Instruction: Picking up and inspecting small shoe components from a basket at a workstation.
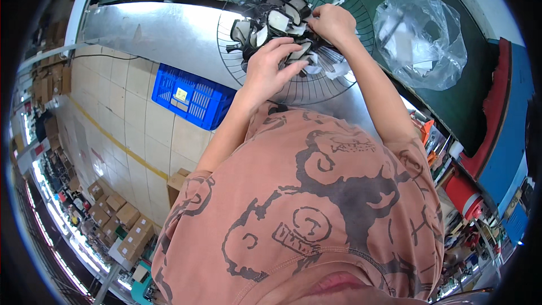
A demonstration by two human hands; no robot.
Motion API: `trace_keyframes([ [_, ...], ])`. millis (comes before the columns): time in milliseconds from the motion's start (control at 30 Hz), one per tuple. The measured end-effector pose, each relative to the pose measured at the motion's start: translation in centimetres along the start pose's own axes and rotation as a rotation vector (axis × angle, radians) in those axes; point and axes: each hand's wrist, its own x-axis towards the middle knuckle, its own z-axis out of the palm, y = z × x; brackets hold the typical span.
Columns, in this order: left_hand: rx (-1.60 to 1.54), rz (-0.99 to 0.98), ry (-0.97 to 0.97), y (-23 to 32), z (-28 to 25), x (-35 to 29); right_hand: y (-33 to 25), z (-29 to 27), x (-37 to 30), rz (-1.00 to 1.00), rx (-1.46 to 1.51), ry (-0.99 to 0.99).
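Note:
A round wire basket (366, 39) holds a heap of black pieces with white or pale grey faces (278, 20); what exactly they are I cannot make out. My left hand (272, 66) reaches over the near left part of the heap. Its fingers and thumb are apart, with the tips at a pale-faced piece (301, 51). My right hand (335, 22) is at the right side of the heap, its fingers curled in against the black pieces. What lies between those fingertips is hidden. Several white slips (337, 70) lie in the basket near my right forearm.
A clear plastic bag (420, 42) with white contents lies on the green tabletop right of the basket. Under the basket runs a shiny metal surface (169, 25). A blue plastic crate (192, 96) stands on the tiled floor at left, with cardboard boxes (121, 214) farther off.

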Motion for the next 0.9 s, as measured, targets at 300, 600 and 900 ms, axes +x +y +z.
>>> trace_keyframes([
  [300,-0.242,-0.126,0.079,0.1,-0.7,0.0,2.7,-4.8,-4.6,-0.209,0.544,0.177],
  [600,-0.544,-0.096,-0.094,2.0,-1.0,1.1,0.8,-3.6,-9.2,-0.171,1.09,-0.149],
  [900,-0.392,-0.122,0.056,0.2,0.9,-0.4,-1.0,-1.3,-10.7,-0.411,0.505,0.248],
])
